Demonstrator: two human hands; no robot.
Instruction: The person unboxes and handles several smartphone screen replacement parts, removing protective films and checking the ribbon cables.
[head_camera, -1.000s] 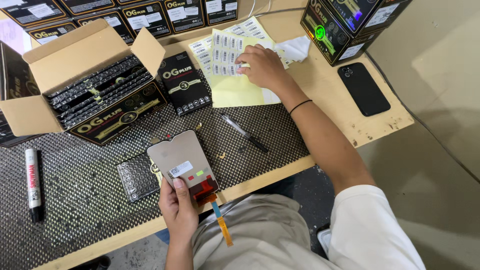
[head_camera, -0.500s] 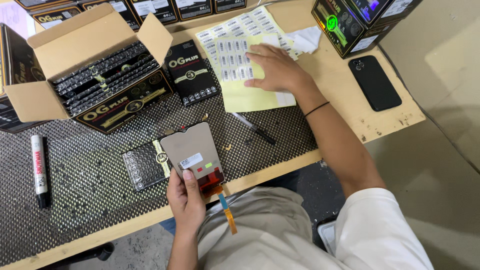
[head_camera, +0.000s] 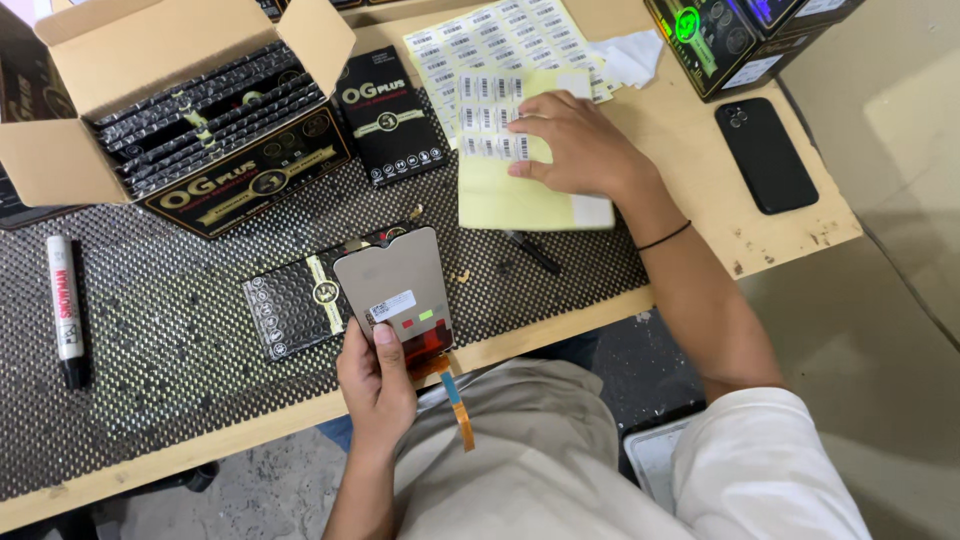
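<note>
My left hand (head_camera: 378, 380) grips a phone display panel (head_camera: 392, 290) by its lower edge, back side up, with an orange ribbon cable (head_camera: 455, 395) hanging below it. A small white label sits on the panel's back. My right hand (head_camera: 578, 148) rests on a yellow-backed sheet of barcode stickers (head_camera: 500, 140), fingertips pressed on a strip of stickers. A larger sticker sheet (head_camera: 500, 45) lies further back.
An open cardboard box (head_camera: 170, 100) of black packaged screens stands at the back left, a single black package (head_camera: 388, 115) beside it and a flat one (head_camera: 290, 305) under the panel. A marker (head_camera: 63, 305), a pen (head_camera: 530, 250), a black phone (head_camera: 765, 155) and dark boxes (head_camera: 730, 40) lie around.
The view has shifted so everything sits lower in frame. My right hand has slid along the sticker sheet toward me; my left hand still holds the panel.
</note>
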